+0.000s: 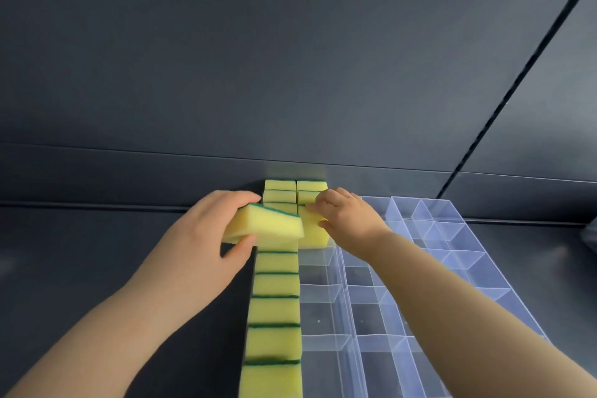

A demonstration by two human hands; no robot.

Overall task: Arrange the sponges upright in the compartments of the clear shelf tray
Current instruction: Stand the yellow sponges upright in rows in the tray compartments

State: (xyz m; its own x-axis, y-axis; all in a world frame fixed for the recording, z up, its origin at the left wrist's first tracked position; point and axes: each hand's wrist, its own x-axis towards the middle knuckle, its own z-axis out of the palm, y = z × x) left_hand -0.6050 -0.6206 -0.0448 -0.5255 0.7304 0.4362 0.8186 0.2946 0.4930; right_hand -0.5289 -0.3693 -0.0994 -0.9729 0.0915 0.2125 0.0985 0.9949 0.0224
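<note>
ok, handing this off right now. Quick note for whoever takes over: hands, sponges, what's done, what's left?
Left hand grips a loose sponge, tilted, above the left column.
Right hand pinches the front sponge of the second column, which stands in its compartment.
Done: the left column holds upright sponges front to back, though the spot beneath the loose sponge is hidden. The second column has two back sponges plus the pinched one.
Left: seat the loose sponge, then fill the rest of the second column and the bare right-hand compartments of the clear tray.
</note>
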